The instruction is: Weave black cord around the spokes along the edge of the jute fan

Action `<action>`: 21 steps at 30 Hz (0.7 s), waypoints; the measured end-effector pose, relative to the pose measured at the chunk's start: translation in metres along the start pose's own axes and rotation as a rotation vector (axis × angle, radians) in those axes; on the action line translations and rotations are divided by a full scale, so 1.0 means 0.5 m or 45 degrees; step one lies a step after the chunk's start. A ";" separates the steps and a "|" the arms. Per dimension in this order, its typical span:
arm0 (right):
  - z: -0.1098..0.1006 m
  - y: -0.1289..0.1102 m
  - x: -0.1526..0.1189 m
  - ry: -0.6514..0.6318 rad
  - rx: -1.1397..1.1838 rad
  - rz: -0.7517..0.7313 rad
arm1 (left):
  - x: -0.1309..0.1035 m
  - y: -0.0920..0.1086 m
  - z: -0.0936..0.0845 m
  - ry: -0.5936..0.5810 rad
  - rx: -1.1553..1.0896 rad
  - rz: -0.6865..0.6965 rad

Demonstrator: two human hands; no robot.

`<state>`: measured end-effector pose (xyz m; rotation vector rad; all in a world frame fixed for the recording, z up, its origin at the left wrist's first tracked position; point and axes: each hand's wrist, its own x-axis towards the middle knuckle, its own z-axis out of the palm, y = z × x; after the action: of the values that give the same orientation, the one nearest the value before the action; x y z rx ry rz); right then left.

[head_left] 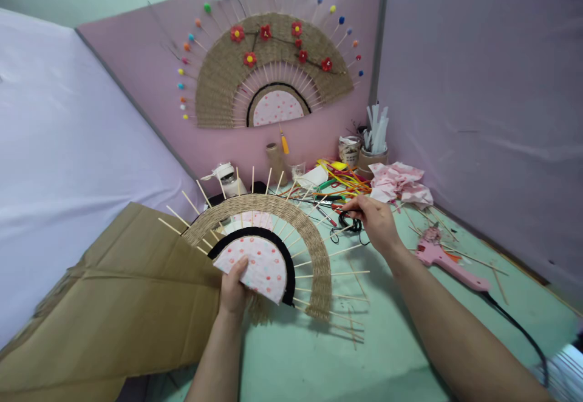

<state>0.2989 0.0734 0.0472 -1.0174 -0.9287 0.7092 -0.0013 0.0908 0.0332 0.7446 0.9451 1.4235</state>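
Note:
A half-round woven fan (320, 256) with thin wooden sticks radiating outward is held up over the table, tilted. My left hand (234, 289) grips its white, red-dotted half-disc (264, 265), thumb in front and the other fingers hidden behind. A black band (288, 262) runs around the half-disc's curved edge. To the right of the fan, my right hand (371, 220) pinches a dark cord, with a black coiled bundle (350, 222) hanging just below the fingers. The cord stretches left toward the fan's upper edge; its far end cannot be made out.
A large cardboard sheet (150, 292) lies at the left. A pink glue gun (450, 265) with loose sticks is at the right. Colourful stems (346, 180), crumpled pink paper (401, 183), jars and a cardboard tube (276, 162) stand behind. A finished fan (273, 44) hangs on the back wall.

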 end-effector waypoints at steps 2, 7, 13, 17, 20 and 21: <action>0.003 -0.005 0.000 -0.016 0.067 0.061 | -0.001 0.001 0.002 0.024 -0.043 -0.005; 0.011 -0.023 -0.001 -0.116 0.303 0.229 | -0.007 0.005 0.012 0.066 -0.127 -0.071; 0.026 -0.019 -0.011 -0.332 0.345 0.326 | -0.010 0.000 0.017 0.065 -0.147 -0.107; 0.035 -0.013 -0.019 -0.494 0.321 0.366 | -0.008 -0.007 0.016 0.069 -0.141 -0.110; 0.034 -0.014 -0.020 -0.509 0.342 0.416 | -0.007 -0.009 0.017 0.091 -0.151 -0.116; 0.033 -0.015 -0.019 -0.508 0.354 0.442 | -0.007 -0.008 0.017 0.100 -0.155 -0.104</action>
<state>0.2806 0.0690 0.0549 -0.8083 -0.9675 1.3305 0.0085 0.0882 0.0338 0.5573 0.9297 1.4332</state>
